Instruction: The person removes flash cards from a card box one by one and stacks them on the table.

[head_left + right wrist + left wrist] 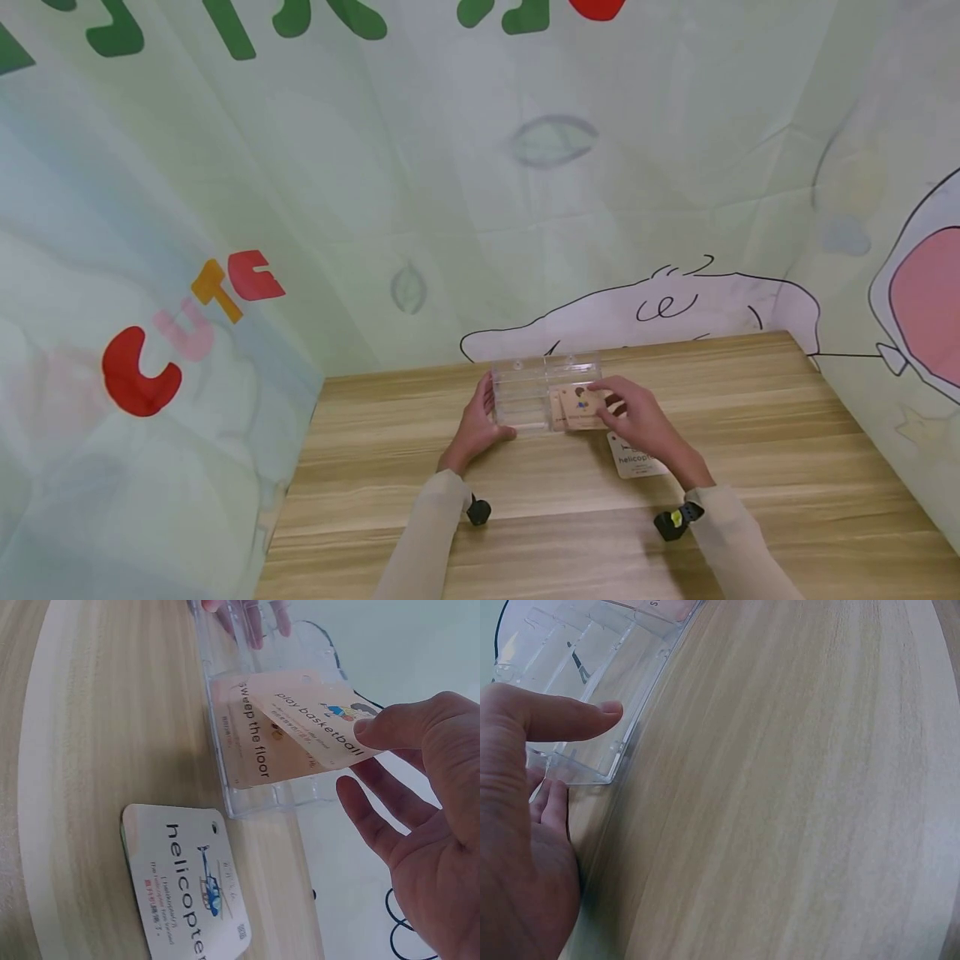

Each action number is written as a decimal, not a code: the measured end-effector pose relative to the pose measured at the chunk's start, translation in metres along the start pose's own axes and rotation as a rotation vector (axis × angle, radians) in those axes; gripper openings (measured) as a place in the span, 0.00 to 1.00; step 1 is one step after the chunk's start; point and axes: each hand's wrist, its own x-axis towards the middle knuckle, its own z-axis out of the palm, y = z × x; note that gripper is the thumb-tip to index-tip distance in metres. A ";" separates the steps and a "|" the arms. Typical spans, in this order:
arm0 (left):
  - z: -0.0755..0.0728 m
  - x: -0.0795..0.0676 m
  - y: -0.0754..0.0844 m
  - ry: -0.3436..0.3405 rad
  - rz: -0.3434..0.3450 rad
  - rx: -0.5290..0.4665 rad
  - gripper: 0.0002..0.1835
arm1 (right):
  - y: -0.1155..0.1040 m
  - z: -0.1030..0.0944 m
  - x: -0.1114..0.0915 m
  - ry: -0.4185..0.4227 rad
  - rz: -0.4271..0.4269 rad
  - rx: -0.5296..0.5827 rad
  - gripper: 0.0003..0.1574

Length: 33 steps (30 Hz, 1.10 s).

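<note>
A clear plastic display rack (521,404) with stepped tiers stands tilted on the wooden table. My left hand (478,423) grips its left end, the thumb across the front and the fingers behind. My right hand (637,421) pinches a "play basketball" flash card (319,724) between thumb and fingers at the rack's right part. Behind that card, a "sweep the floor" flash card (251,754) rests in the rack, partly covered. A stack of cards topped by a "helicopter" card (187,881) lies on the table below my right hand.
The wooden table (555,533) ends at a printed cloth backdrop (450,167) just behind the rack. Another cloth wall with coloured letters rises at the left. A dark cable (397,922) shows in the right wrist view.
</note>
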 end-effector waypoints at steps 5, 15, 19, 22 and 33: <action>-0.005 -0.010 0.027 -0.026 -0.003 0.010 0.62 | 0.000 -0.006 0.000 0.021 -0.007 -0.006 0.27; -0.007 -0.013 0.033 -0.030 -0.001 0.008 0.61 | 0.003 -0.018 -0.006 0.017 0.047 -0.015 0.31; -0.003 -0.003 0.008 -0.015 -0.004 0.014 0.64 | 0.005 -0.021 -0.010 0.010 0.061 -0.024 0.32; 0.000 0.004 -0.011 -0.001 -0.009 0.020 0.66 | 0.006 -0.023 -0.013 0.005 0.070 -0.025 0.32; 0.000 0.004 -0.013 0.000 -0.017 0.039 0.65 | 0.008 -0.032 -0.023 -0.002 0.090 -0.010 0.32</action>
